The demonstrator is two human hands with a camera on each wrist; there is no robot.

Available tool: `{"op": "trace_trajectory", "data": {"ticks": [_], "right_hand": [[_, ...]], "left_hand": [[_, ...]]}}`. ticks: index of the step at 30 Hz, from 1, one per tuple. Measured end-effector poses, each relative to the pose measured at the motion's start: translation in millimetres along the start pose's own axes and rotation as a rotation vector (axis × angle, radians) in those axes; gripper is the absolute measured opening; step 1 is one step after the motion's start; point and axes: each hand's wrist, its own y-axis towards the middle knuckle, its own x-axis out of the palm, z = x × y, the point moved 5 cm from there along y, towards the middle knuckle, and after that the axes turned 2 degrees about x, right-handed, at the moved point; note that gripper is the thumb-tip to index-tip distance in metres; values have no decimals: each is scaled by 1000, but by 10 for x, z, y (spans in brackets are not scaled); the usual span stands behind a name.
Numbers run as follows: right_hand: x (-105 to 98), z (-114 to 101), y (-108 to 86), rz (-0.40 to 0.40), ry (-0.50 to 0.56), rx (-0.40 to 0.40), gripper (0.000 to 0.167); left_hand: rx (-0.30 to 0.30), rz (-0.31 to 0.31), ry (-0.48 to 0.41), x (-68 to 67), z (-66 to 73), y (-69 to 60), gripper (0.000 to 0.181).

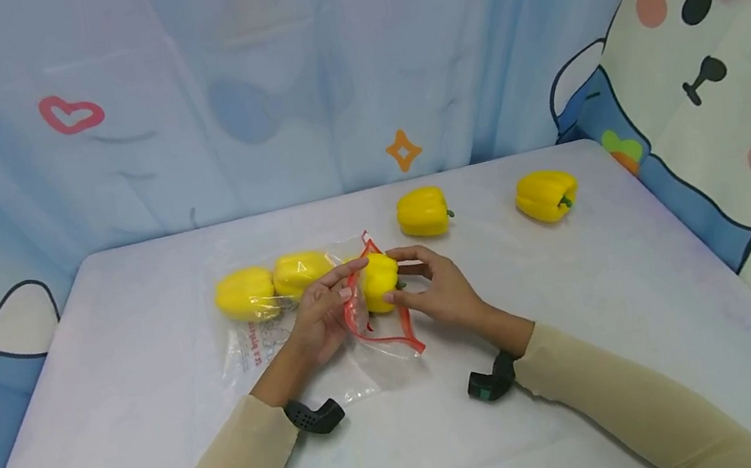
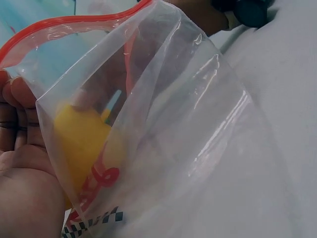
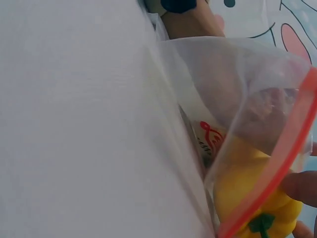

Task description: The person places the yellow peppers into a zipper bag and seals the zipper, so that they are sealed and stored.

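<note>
Head view: illegible red print (image 1: 256,345) on clear plastic bag (image 1: 386,339)

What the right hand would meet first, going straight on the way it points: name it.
The yellow pepper it holds at the mouth of the clear bag. Beyond that, the right hand seems lined up with the left hand, though depth is hard to judge.

A white table (image 1: 626,308) bears a clear bag (image 1: 260,346) and two yellow peppers (image 1: 422,212).
</note>
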Motion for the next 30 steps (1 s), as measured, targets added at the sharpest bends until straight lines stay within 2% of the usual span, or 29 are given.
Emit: {"op": "trace_trajectory", "data": {"ticks": [12, 19, 30], "right_hand": [[58, -6, 16, 46, 10, 66, 62], [64, 24, 10, 68, -1, 31, 58], [114, 34, 12, 65, 33, -2, 58]], "left_hand": [[14, -20, -12, 17, 23, 22, 40], [-1, -55, -55, 19, -24, 45, 40], [5, -61, 9, 56, 21, 40, 43]]}}
